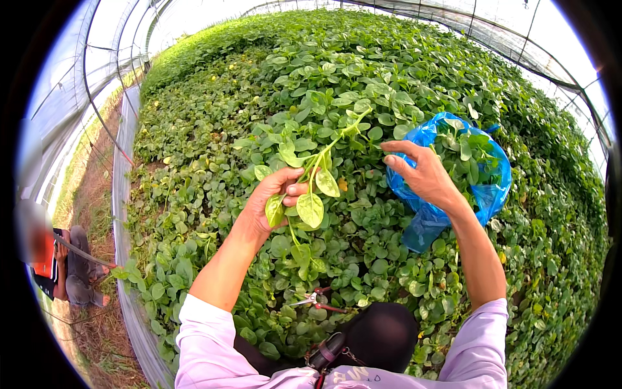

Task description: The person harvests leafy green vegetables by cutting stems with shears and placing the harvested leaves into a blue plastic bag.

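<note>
Cut leafy green stems are gripped in my left hand, with their thick pale ends pointing up and right and broad leaves hanging below. My right hand is held over the near left rim of a blue plastic bag, thumb and forefinger apart and nothing visible between them. Inside the bag lie loose picked greens. Pruning shears with red handles rest on the leaves before my knee, blades spread and pointing left.
Dense leafy plants surround me under the tunnel's metal hoops. A plastic sheet strip borders the bed at left. Beyond it a person sits on dry grass. A tool sheath hangs at my waist.
</note>
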Action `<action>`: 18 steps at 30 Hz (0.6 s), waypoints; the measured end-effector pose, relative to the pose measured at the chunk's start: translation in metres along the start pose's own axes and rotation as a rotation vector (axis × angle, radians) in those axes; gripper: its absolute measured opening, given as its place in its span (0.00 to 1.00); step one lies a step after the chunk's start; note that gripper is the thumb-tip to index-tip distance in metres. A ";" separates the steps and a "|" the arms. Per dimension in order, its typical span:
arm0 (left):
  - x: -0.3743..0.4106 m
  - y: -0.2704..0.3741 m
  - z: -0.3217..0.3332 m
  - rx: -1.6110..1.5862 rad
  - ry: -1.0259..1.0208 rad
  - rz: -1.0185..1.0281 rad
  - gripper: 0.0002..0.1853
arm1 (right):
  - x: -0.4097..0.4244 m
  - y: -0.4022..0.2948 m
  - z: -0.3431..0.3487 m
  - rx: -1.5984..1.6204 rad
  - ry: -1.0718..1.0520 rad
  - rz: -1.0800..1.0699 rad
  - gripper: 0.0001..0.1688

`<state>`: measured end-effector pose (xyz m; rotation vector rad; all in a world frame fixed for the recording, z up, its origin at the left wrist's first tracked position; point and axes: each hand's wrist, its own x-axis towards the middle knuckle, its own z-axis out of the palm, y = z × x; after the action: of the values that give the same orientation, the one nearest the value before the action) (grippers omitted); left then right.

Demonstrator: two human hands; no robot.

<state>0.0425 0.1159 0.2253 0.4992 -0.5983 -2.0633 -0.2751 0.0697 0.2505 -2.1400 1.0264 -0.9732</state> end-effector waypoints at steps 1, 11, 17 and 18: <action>-0.004 -0.006 -0.001 -0.022 -0.027 -0.007 0.17 | 0.005 -0.014 0.026 0.298 -0.108 -0.015 0.31; -0.108 0.001 -0.029 0.175 0.233 -0.075 0.15 | 0.029 -0.090 0.139 -0.060 -0.453 -0.218 0.12; -0.138 0.025 -0.053 0.576 0.283 0.199 0.06 | 0.035 -0.089 0.129 -0.608 -0.123 0.082 0.16; -0.138 0.021 -0.052 0.775 0.338 0.356 0.05 | 0.031 -0.090 0.137 -0.259 -0.151 0.153 0.18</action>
<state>0.1559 0.2122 0.2128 1.0691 -1.1797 -1.3178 -0.1154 0.1177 0.2493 -2.2612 1.2753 -0.6241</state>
